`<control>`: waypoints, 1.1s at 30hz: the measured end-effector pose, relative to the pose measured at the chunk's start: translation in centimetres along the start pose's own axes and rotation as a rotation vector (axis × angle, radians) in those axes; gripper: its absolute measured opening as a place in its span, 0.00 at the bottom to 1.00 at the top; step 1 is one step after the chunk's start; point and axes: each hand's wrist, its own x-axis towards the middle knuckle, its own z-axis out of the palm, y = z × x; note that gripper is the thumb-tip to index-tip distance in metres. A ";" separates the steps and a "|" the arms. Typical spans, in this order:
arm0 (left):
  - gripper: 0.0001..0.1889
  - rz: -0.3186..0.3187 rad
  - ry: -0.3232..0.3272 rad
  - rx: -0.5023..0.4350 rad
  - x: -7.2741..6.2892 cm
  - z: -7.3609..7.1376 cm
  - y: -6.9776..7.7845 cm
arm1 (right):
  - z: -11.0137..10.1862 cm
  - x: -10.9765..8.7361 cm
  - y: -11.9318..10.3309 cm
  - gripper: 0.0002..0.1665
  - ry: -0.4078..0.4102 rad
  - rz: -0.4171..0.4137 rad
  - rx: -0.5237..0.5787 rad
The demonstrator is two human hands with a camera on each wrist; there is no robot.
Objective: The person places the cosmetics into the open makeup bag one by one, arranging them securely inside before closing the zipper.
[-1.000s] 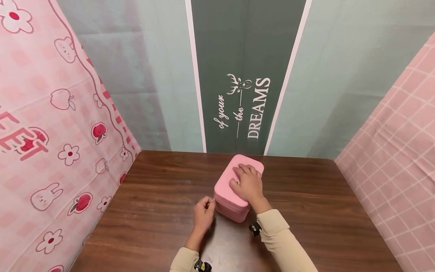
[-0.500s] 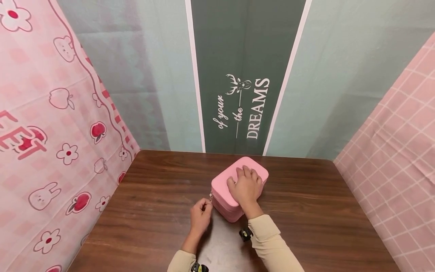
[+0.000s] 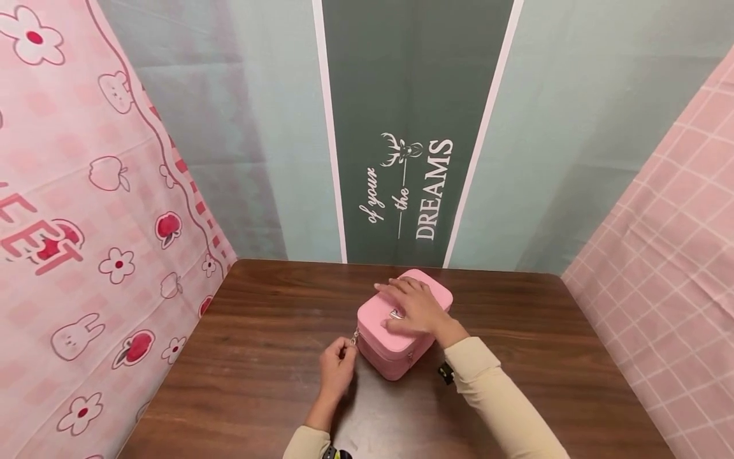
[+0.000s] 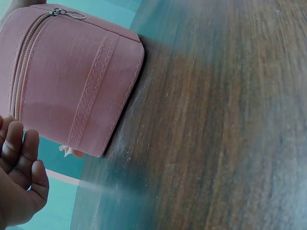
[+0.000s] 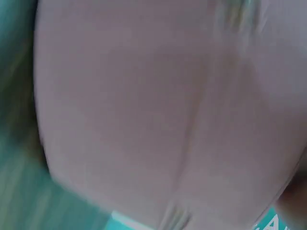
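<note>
A pink zip case [image 3: 381, 322] stands on the brown wooden table, its lid down. At its near left corner my left hand [image 3: 336, 366] pinches a metal zipper pull [image 3: 354, 338], fingers curled. My right hand [image 3: 415, 309] rests on the lid with its fingers spread. A shiny emblem [image 3: 395, 314] on the lid shows beside that hand's thumb. Curled fingers of the left hand [image 4: 21, 172] appear by the zip line in the left wrist view, where another zipper pull [image 4: 72, 14] hangs at the far end. The right wrist view is blurred and filled by the case's side [image 5: 120, 110].
The wooden table [image 3: 275, 306] extends around the case on all sides. A green and grey cloth [image 3: 401, 83] with white lettering hangs behind its back edge. Pink printed cloths hang at the left [image 3: 115, 210] and right [image 3: 659, 255].
The case has turned slightly clockwise. My right hand has swung on the lid, its fingers now pointing more to the left. The left hand stays at the zipper pull, shifting slightly left.
</note>
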 end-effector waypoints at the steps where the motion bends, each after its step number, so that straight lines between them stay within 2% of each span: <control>1: 0.10 0.003 0.001 -0.002 0.0 0.0 0.0 | -0.1 -0.1 0.5 0.41 -0.012 -0.046 0.008; 3: 0.10 0.007 0.002 -0.001 0.0 0.1 0.0 | 0.0 -0.3 1.1 0.39 -0.004 -0.110 0.016; 5: 0.10 0.007 0.000 -0.002 0.0 0.1 -0.1 | 0.1 -0.5 1.3 0.35 0.023 -0.131 0.017; 9: 0.10 0.003 -0.003 0.000 0.0 0.3 -0.2 | 0.3 -0.8 1.3 0.31 0.065 -0.113 0.035; 12: 0.10 0.000 -0.001 0.000 0.0 0.3 -0.2 | 0.6 -0.9 1.1 0.30 0.084 -0.069 0.034; 18: 0.11 0.021 0.014 0.005 0.3 0.5 -0.2 | 1.2 -0.8 -0.3 0.29 0.162 0.116 0.042; 23: 0.11 0.067 0.034 0.001 0.3 0.7 -0.2 | 1.6 -0.7 -2.2 0.29 0.231 0.270 -0.011; 29: 0.11 0.077 0.016 0.007 -0.1 1.0 0.0 | 1.8 -0.6 -4.1 0.32 0.218 0.517 -0.082; 33: 0.12 0.084 0.000 0.001 -0.4 1.1 0.0 | 1.9 -0.5 -4.8 0.34 0.212 0.630 -0.088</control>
